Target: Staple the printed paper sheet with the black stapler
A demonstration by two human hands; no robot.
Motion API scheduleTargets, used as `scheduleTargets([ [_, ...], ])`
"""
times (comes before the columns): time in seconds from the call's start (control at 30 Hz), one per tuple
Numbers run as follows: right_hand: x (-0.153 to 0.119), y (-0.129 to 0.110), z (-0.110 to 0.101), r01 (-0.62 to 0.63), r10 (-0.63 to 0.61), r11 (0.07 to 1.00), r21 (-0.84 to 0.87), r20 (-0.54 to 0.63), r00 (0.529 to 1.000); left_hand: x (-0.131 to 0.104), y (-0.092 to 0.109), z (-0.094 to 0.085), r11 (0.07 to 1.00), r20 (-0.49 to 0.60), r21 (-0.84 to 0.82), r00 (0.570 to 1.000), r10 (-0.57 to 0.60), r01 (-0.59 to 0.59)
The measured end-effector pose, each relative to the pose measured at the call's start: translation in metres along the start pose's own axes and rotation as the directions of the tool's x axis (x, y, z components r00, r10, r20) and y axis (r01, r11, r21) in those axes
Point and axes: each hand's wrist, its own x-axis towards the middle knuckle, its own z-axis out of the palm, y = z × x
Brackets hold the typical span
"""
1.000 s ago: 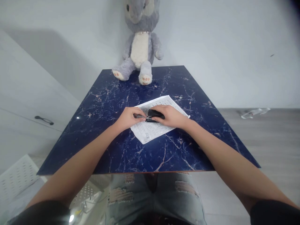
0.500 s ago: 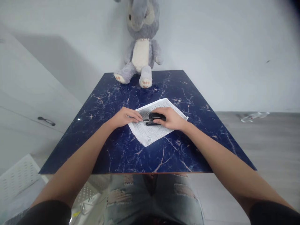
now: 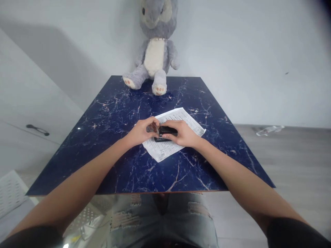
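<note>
Black stapler (image 3: 168, 130) — partly hidden, pointing sideways — over middle of printed white paper sheet (image 3: 165, 151), sheet angled, one corner nearest.

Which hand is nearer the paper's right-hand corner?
Right. The right hand, around the black stapler, is just left of the right-hand corner of the paper; the left hand is farther off, by the stapler's left end.

A plain, pale wall (image 3: 232, 51) rises behind a dark blue table (image 3: 124, 179) with white marble-like veins. A white cabinet (image 3: 31, 103) with a dark handle (image 3: 37, 130) stands on the left, a broad, soft shadow (image 3: 59, 51) spreading above it. Grey, wood-look floor (image 3: 297, 165) extends on the right. A small light reflection (image 3: 79, 128) dots the tabletop's left side.
</note>
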Motion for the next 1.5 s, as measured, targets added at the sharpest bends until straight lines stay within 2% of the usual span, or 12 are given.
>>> scheduleTargets([
  [0.13,0.000,-0.003,-0.004,-0.011,0.016,0.995,-0.095,0.057,0.998,0.002,-0.009,-0.007,0.997,0.016,0.057,0.998,0.060,-0.061],
  [0.2,-0.001,-0.004,-0.004,-0.019,0.033,0.991,-0.135,0.096,0.995,0.004,-0.013,-0.008,0.992,-0.021,0.098,0.996,0.081,-0.079],
  [0.33,0.000,-0.005,-0.004,0.009,0.015,0.988,-0.153,0.156,0.988,0.005,-0.024,-0.006,0.959,-0.060,0.269,0.993,0.106,-0.086],
  [0.53,0.000,-0.006,-0.012,0.028,0.011,0.981,-0.193,0.203,0.979,0.004,-0.041,-0.002,0.868,0.043,0.495,0.998,0.034,-0.051],
  [0.7,0.000,-0.007,-0.016,0.019,0.036,0.974,-0.226,0.236,0.971,0.004,-0.045,-0.007,0.867,0.123,0.490,0.992,0.031,-0.088],
  [0.9,0.000,-0.012,-0.017,0.012,0.013,0.994,-0.104,0.234,0.972,0.006,-0.042,-0.015,0.908,0.173,0.392,0.981,0.086,-0.149],
  [1.0,-0.003,-0.003,-0.026,-0.131,0.130,0.991,-0.030,-0.010,0.991,0.006,-0.040,-0.017,0.922,0.187,0.353,0.978,0.096,-0.158],
  [1.07,-0.006,0.008,-0.033,-0.219,0.227,0.974,0.062,-0.184,0.957,0.005,-0.040,-0.016,0.926,0.089,0.371,0.995,0.045,-0.075],
  [1.13,-0.009,0.019,-0.037,-0.264,0.294,0.953,0.152,-0.242,0.925,0.004,-0.040,-0.012,0.906,-0.058,0.418,0.997,-0.044,0.064],
  [1.23,-0.011,0.025,-0.036,-0.292,0.330,0.933,0.211,-0.176,0.927,0.002,-0.039,-0.004,0.851,-0.160,0.487,0.978,-0.136,0.198],
  [1.37,-0.008,0.008,-0.029,-0.354,0.373,0.877,0.325,0.004,0.928,-0.001,-0.032,0.003,0.808,-0.113,0.550,0.977,-0.179,0.211],
  [1.5,-0.006,-0.013,-0.028,-0.455,0.490,0.637,0.622,0.129,0.862,-0.002,-0.020,-0.003,0.804,-0.061,0.562,0.979,-0.195,0.196],
])
